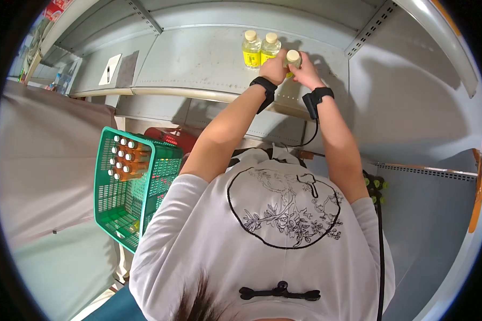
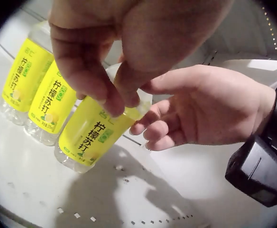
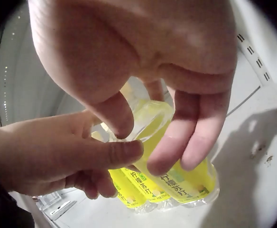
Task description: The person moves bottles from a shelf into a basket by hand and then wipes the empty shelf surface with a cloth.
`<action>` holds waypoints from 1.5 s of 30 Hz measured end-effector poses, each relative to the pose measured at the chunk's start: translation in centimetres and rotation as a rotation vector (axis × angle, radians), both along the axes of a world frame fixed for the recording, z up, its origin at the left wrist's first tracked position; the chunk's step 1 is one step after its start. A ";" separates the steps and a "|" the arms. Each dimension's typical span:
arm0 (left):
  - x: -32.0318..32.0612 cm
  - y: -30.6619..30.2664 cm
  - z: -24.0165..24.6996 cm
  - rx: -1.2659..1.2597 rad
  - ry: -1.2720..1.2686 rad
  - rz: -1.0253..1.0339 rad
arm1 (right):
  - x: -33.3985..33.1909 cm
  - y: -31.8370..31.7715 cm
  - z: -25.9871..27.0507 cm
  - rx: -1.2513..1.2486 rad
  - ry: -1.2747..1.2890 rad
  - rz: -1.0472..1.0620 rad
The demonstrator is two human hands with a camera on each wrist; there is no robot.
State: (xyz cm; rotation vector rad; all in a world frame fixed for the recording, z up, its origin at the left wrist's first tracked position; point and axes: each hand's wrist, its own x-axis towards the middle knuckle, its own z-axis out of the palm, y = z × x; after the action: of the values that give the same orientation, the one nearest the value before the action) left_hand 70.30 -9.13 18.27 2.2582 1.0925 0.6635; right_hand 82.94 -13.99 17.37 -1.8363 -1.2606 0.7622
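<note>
We record both hands raised to the grey shelf. The left hand pinches the yellow-labelled bottle at its shoulder between thumb and fingers. The right hand curls its fingers round the same bottle from the other side, thumb opposite. The bottle is at the shelf, tilted, just beside two matching bottles standing upright in a row; whether its base touches the shelf we cannot tell. Lower left, a green basket holds capped brown bottles.
</note>
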 end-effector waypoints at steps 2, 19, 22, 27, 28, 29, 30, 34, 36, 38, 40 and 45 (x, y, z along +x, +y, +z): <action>-0.6 -1.4 0.2 0.005 0.008 -0.005 | 0.2 -0.2 -2.0 0.136 -0.051 -0.002; -15.4 -7.2 9.7 -0.010 -0.129 0.275 | -14.5 -3.6 10.6 0.063 -0.008 0.249; -20.1 -7.8 8.7 0.016 -0.157 0.371 | -18.7 -3.0 9.6 0.081 -0.030 0.355; -29.4 -10.6 8.5 -0.034 -0.048 0.518 | -27.9 -3.5 9.1 -0.026 -0.011 0.524; -31.4 -11.4 8.4 -0.064 -0.041 0.545 | -29.7 -3.5 8.7 -0.054 -0.012 0.563; -33.4 -12.1 7.9 -0.049 -0.036 0.574 | -31.8 -3.5 8.2 -0.062 -0.011 0.609; -35.4 -12.7 7.5 -0.058 -0.035 0.619 | -33.9 -3.6 7.7 -0.061 0.018 0.654; -42.8 -16.3 6.3 -0.037 -0.007 0.785 | -42.3 -5.8 7.3 -0.116 0.030 0.819; -46.1 -18.2 6.7 -0.065 0.038 0.861 | -46.2 -6.5 7.2 -0.125 0.031 0.905; -49.0 -20.1 6.9 -0.068 0.030 0.926 | -49.7 -7.3 7.0 -0.135 0.017 0.977; -51.5 -21.6 6.6 -0.096 0.032 1.005 | -52.7 -8.1 6.8 -0.127 0.015 1.053; -55.9 -25.1 5.7 -0.135 -0.025 1.199 | -59.2 -9.6 6.7 -0.166 -0.032 1.249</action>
State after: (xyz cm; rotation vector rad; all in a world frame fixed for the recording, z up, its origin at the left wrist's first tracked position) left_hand 14.41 -34.25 23.98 1.2745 2.3633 0.9786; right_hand 23.72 -23.60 24.10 -0.9839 -2.4125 1.4825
